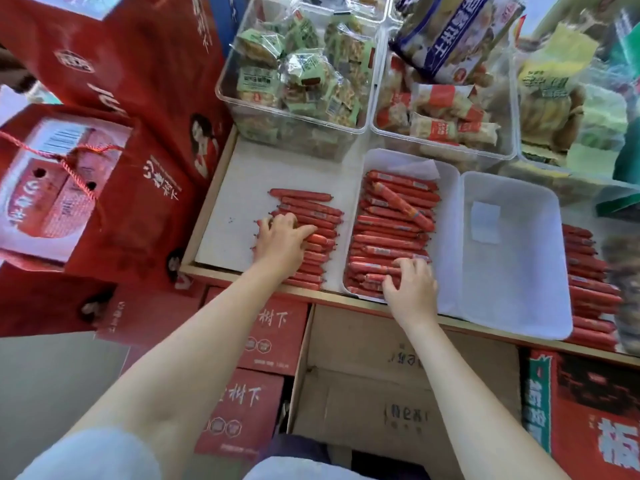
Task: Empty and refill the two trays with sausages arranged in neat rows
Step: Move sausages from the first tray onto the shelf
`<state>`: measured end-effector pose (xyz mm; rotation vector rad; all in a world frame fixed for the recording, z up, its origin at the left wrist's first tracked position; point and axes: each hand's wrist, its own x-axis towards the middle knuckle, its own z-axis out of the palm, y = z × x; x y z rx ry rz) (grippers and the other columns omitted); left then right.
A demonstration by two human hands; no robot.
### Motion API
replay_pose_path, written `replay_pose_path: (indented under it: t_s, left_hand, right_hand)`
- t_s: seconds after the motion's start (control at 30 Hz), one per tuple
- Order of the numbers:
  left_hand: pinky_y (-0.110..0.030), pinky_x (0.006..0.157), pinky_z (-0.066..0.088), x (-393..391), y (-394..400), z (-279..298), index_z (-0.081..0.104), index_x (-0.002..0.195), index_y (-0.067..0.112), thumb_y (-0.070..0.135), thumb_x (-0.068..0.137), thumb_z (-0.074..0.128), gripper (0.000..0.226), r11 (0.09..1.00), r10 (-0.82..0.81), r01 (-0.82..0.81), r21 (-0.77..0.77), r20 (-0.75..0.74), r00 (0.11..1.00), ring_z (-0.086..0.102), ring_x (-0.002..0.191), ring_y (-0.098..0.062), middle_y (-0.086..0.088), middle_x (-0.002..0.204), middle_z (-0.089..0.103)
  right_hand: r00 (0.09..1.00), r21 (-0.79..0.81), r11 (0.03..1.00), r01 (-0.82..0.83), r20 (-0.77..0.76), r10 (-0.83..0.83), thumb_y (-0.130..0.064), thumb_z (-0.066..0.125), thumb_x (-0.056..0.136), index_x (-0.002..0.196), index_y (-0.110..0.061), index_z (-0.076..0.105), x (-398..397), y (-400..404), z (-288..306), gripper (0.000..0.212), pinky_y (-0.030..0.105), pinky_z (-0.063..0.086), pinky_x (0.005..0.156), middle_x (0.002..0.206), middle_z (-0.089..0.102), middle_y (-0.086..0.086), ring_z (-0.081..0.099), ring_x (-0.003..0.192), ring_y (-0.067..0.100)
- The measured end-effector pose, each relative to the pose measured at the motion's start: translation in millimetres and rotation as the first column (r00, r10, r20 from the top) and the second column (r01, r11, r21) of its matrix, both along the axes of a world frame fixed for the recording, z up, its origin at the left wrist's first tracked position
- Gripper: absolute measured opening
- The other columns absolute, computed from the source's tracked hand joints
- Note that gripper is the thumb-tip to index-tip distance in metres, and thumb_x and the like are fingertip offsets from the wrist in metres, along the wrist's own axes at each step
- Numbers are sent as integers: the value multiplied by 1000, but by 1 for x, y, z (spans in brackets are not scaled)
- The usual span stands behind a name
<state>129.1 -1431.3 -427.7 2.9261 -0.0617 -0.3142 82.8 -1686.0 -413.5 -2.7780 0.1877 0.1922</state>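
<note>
The left hand [282, 237] lies palm down on a loose pile of red sausages [306, 237] just left of the frame's centre, its fingers spread and bent over the top sticks, the thumb reaching right along one of them; whether it has truly closed on any single sausage cannot be told. The right hand [410, 284] sits lower and to the right, inside the near end of a white tray [446, 188], fingers curled down onto the front sausages there, the tips pressing among them and seemingly gripping a few. That tray is packed with sausages in rows [391, 233] lying across it, with one sausage [403, 206] slanted on top of the upper rows. The loose pile under the left hand rests directly on the pale shelf surface [228, 202], just beside the filled tray. Touching the filled tray on its right is a second white tray [512, 258], holding only a small paper slip [486, 221]. Further right, at the frame's edge, another stack of sausages [588, 285] lies on the shelf. Behind the trays, toward the top of the frame, stand clear bins of wrapped snacks [298, 71]. Red cartons [114, 143] fill the left side, and brown cardboard boxes [367, 368] sit below the shelf edge.
</note>
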Motion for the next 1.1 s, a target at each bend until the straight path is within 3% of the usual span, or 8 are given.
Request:
replay_pose_path:
  t_s: [0.13,0.3,0.47,0.63,0.83,0.93,1.0,1.1]
  left_hand:
    - [-53,120,-9,-8,-7,-20,4,159,30,54,103,16,62,993,-43,60,98,-173,984,-1,153,-26,-5,167,8]
    - [-54,120,-12,-11,-8,-25,-20,155,29,62,100,7,69,991,-22,50,123,-219,976,-19,151,-25,-5,165,-17]
    - [-51,121,-5,-20,-26,-22,-22,154,30,61,100,8,68,986,-90,121,119,-236,968,-21,150,-25,-7,163,-22]
    - [-53,120,-11,-23,-27,-16,-18,155,32,59,102,10,66,995,-65,81,52,-260,963,-21,151,-24,-6,164,-19]
    - [-48,123,3,-30,-34,16,15,159,24,45,104,35,62,963,66,-107,-246,-168,984,-2,154,-23,-3,167,4]
    - [-40,110,41,-43,-51,44,57,137,16,26,99,54,39,766,211,-238,-597,-116,970,49,132,-23,-3,141,54]
    - [-30,88,54,-51,-65,68,68,122,17,22,97,61,27,457,315,-440,-773,-322,893,66,105,-15,1,117,70]
    - [-26,74,55,-60,-84,89,67,123,16,26,94,67,31,3,121,-636,-772,-631,766,71,98,-15,-2,108,75]
  right_hand:
    - [999,-20,1000,10,-49,-11,-24,65,85,115,-19,65,5,3,1,30,44,38,95,117,57,5,46,117,29]
    - [975,-32,999,-37,-222,29,-38,65,90,127,-31,59,13,-3,6,38,43,32,106,132,51,-2,37,130,22]
    - [946,-82,993,-86,-319,56,-44,69,88,129,-31,58,24,-6,10,44,40,27,105,136,47,-2,33,132,21]
    - [935,92,996,3,-354,30,-40,76,82,110,-27,63,25,-10,14,33,38,32,100,119,56,-3,46,122,22]
    - [930,224,974,21,-363,64,-20,68,88,98,-20,64,27,-18,25,11,28,44,77,101,65,-1,55,90,17]
    - [958,518,837,177,-285,-26,-28,60,96,93,-23,68,24,-21,48,10,26,39,62,69,58,-7,52,64,14]
    - [938,738,605,299,-343,-46,-37,50,102,101,-16,70,19,-22,64,29,25,29,46,57,42,-2,35,47,15]
    - [912,845,392,363,-409,37,-42,40,105,102,-5,70,12,-14,80,47,24,17,42,54,29,1,20,44,13]
